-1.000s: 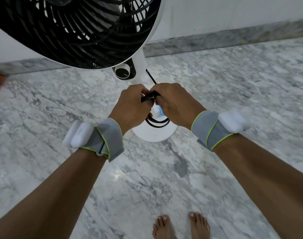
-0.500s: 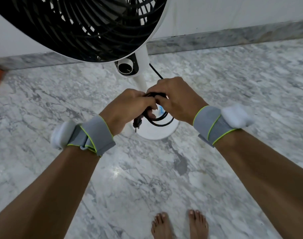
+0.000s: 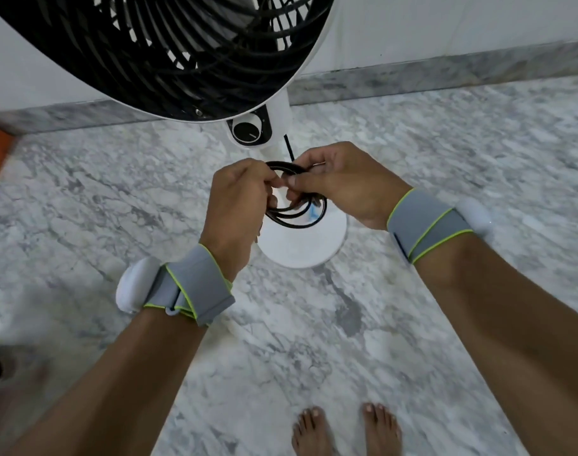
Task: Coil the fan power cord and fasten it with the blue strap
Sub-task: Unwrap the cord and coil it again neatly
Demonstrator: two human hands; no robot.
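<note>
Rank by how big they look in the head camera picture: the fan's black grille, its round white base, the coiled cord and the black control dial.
1. Black grille, though it is cut off by the frame and nearest the camera.
2. White base.
3. Coiled cord, partly hidden by both hands.
4. Control dial.

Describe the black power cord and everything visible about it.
The power cord is thin, black and glossy, like rubber or plastic sheathing. It is wound into several loose round loops held in the air in front of the fan's white base. The left hand and right hand both grip the coil near its top. A straight length runs up behind the right hand beside the stand. A bit of blue shows at the lower right of the coil. No plug is visible.
</note>
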